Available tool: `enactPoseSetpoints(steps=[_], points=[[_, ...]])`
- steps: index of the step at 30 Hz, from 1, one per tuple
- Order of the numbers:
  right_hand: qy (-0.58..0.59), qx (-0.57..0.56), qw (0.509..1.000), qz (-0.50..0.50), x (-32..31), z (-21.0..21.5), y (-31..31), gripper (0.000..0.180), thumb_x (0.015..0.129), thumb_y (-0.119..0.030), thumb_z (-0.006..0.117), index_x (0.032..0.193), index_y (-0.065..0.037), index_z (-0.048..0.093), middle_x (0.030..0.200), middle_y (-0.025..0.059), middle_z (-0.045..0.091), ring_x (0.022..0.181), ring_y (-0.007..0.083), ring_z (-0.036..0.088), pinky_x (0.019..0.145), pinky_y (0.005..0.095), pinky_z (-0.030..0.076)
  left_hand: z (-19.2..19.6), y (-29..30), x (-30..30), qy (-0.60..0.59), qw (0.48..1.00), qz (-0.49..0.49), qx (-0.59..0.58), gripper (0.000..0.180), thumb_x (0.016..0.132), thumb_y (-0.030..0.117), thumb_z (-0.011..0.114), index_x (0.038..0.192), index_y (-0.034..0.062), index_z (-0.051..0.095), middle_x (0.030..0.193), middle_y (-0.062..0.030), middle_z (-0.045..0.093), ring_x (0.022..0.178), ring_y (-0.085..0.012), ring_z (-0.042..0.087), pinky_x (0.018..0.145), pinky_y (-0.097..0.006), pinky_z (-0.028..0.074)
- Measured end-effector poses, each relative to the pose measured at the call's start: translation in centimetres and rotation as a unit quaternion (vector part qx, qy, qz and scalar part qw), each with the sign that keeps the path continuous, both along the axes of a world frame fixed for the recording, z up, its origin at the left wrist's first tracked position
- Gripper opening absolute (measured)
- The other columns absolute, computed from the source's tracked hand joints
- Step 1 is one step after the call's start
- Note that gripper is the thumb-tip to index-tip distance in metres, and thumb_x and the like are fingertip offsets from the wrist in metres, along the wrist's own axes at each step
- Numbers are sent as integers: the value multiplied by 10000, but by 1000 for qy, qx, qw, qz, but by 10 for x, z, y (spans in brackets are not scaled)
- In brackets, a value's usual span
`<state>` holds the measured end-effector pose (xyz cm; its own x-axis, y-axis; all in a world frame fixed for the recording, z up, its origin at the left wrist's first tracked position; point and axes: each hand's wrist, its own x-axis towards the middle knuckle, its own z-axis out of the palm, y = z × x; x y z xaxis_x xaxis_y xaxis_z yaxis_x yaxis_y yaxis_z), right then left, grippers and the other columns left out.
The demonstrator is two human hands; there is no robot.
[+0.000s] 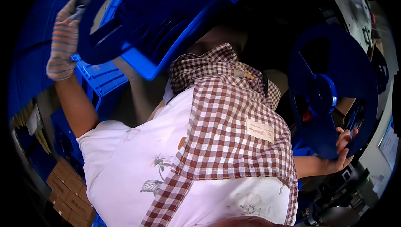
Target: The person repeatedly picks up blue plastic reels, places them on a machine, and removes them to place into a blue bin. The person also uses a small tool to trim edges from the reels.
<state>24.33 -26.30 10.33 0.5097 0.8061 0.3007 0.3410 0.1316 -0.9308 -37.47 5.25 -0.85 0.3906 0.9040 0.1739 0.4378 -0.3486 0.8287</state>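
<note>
My left hand (66, 39), in a striped knitted glove, grips the edge of a large dark blue plastic reel (90, 49) at the upper left. Its fingertips are partly lost in shadow. Over on the right, my bare right hand (344, 145) has its fingers curled round the lower rim of a second dark blue reel (355, 72). This reel stands tilted up, with a round hub and wide cut-outs. Beneath the left reel lies a bright blue plastic crate (144, 66), with several dark discs inside that look like reels.
Another blue crate (104, 78) stands beside my left forearm. Cardboard boxes (71, 189) are stacked at the lower left. A pale bench or machine edge (351, 9) runs down the right side, with another dark reel (381, 68) near it.
</note>
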Motion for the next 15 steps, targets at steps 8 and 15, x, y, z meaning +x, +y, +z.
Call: enactPoseSetpoints(steps=[8, 15], points=[[19, -15, 995, 100, 4, -9, 1, 509, 907, -159, 532, 1275, 178, 433, 636, -5, 356, 692, 156, 366, 783, 465, 411, -80, -55, 32, 13, 981, 24, -194, 769, 832, 487, 662, 1350, -29, 424, 1185, -132, 582, 1082, -175, 558, 944, -259, 442], [19, 11, 996, 84, -10, -12, 4, 568, 890, -246, 552, 1248, 184, 460, 585, -12, 379, 661, 141, 405, 757, 456, 436, -177, -47, 52, 211, 966, 40, -142, 283, 857, -12, 445, 1069, 36, 626, 872, -32, 630, 817, -163, 597, 761, -269, 479]])
